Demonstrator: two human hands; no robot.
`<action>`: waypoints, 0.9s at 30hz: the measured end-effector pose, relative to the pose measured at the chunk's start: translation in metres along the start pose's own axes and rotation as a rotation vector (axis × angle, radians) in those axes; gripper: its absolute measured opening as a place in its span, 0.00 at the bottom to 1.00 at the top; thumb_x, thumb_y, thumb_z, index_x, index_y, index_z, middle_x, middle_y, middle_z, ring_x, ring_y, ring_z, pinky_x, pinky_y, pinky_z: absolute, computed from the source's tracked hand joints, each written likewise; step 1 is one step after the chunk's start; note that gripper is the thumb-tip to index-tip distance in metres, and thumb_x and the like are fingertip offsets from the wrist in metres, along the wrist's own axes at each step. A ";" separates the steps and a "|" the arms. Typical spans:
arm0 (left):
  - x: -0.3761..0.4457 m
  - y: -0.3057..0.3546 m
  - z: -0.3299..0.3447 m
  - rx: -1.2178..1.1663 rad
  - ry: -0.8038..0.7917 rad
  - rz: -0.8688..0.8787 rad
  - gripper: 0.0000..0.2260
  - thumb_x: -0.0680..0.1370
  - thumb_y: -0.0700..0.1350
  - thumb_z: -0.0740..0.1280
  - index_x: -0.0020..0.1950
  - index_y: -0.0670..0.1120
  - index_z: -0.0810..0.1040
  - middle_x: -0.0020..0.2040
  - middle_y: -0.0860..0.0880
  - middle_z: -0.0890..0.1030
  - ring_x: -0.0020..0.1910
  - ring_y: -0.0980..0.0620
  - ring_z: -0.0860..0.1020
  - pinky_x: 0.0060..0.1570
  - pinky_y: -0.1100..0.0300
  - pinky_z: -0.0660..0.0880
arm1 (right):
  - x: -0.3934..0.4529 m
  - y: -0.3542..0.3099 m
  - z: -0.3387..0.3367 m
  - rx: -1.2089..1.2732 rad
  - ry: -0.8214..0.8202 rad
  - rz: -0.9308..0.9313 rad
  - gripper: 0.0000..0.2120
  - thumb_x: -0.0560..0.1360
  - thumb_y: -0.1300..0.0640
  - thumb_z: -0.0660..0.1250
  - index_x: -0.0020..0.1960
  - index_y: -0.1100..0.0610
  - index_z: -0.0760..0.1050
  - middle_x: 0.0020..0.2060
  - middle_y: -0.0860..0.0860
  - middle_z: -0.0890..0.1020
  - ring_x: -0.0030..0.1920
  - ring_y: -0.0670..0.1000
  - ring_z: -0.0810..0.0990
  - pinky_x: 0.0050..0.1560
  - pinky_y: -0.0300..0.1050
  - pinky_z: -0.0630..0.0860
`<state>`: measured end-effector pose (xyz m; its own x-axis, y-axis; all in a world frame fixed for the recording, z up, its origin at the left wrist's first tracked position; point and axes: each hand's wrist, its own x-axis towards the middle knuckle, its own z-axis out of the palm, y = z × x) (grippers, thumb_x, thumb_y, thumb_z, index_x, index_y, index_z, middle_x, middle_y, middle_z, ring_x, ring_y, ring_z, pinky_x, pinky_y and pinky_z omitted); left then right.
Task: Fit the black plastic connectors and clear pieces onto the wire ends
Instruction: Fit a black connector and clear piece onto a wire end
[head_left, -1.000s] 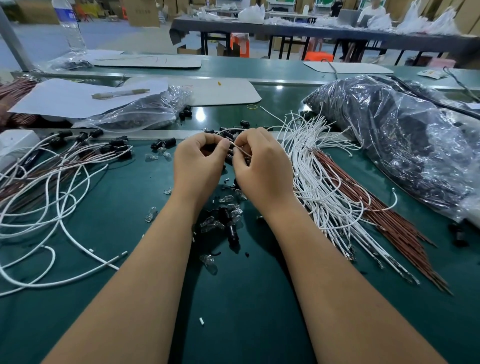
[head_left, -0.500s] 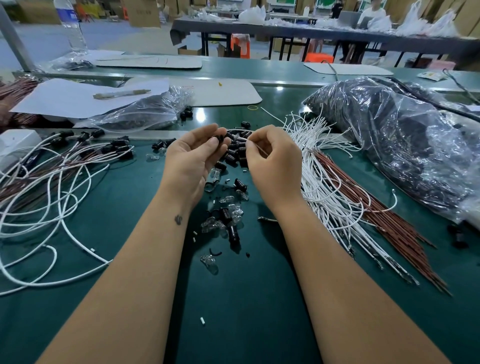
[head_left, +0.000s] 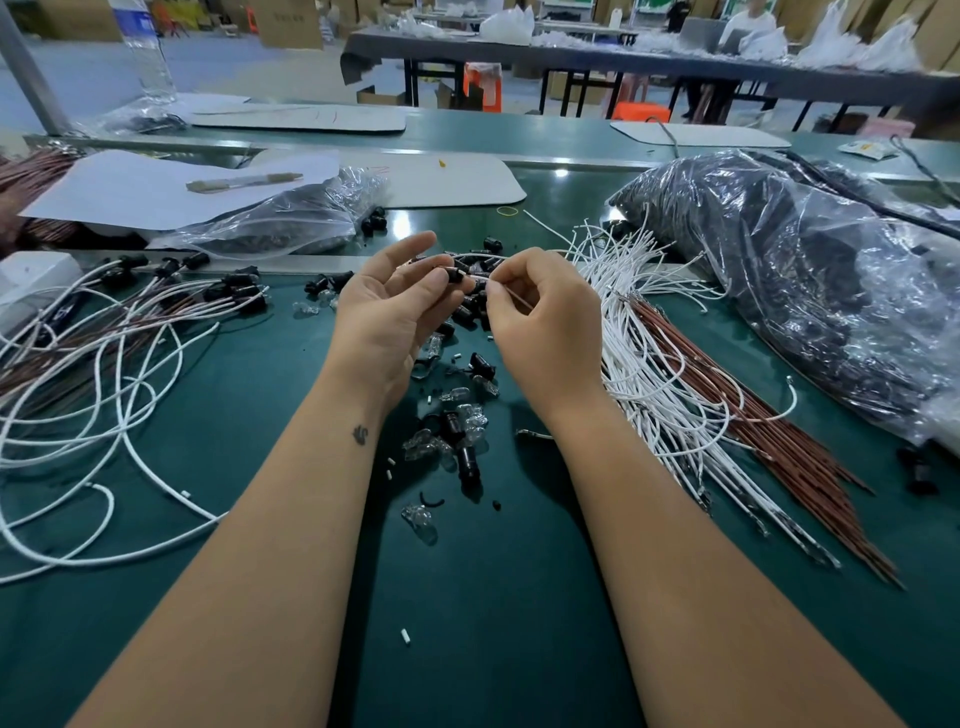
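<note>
Tabletop (head_left: 493, 623) green, wire-strewn; warehouse tables behind. Left hand (head_left: 387, 312) pinches black connector (head_left: 456, 275); right hand (head_left: 545, 322) grip clamped on wire (head_left: 511, 297).

No text, label or number is legible; the water bottle (head_left: 148, 49) label is too blurred.

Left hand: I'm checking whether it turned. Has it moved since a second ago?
Yes. The left hand has drawn left, away from the right hand, and turned palm-up beside the connector pile.
</note>
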<state>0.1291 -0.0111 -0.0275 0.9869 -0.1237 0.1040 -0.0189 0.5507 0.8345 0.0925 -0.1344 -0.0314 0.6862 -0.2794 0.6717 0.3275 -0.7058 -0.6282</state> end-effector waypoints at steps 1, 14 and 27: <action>0.000 0.000 0.000 0.004 -0.002 0.004 0.12 0.78 0.30 0.63 0.56 0.43 0.77 0.47 0.46 0.81 0.42 0.48 0.83 0.43 0.64 0.80 | 0.000 0.000 0.000 -0.003 -0.001 -0.002 0.03 0.73 0.63 0.68 0.41 0.58 0.78 0.37 0.48 0.77 0.37 0.47 0.76 0.38 0.42 0.74; 0.002 -0.004 -0.003 0.011 -0.058 0.032 0.12 0.76 0.31 0.66 0.56 0.43 0.78 0.49 0.48 0.85 0.45 0.49 0.84 0.42 0.65 0.79 | -0.002 -0.004 0.001 0.034 0.017 0.014 0.02 0.74 0.62 0.68 0.43 0.59 0.77 0.38 0.48 0.78 0.39 0.48 0.76 0.41 0.46 0.75; 0.000 -0.001 0.002 0.043 0.017 0.023 0.04 0.75 0.31 0.68 0.45 0.38 0.80 0.36 0.47 0.84 0.36 0.53 0.82 0.40 0.67 0.78 | -0.003 -0.004 0.001 -0.009 0.032 -0.075 0.02 0.74 0.63 0.69 0.42 0.59 0.77 0.37 0.49 0.78 0.37 0.45 0.74 0.37 0.37 0.70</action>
<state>0.1284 -0.0127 -0.0274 0.9886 -0.0973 0.1145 -0.0481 0.5169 0.8547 0.0893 -0.1303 -0.0313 0.6389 -0.2454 0.7291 0.3713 -0.7316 -0.5717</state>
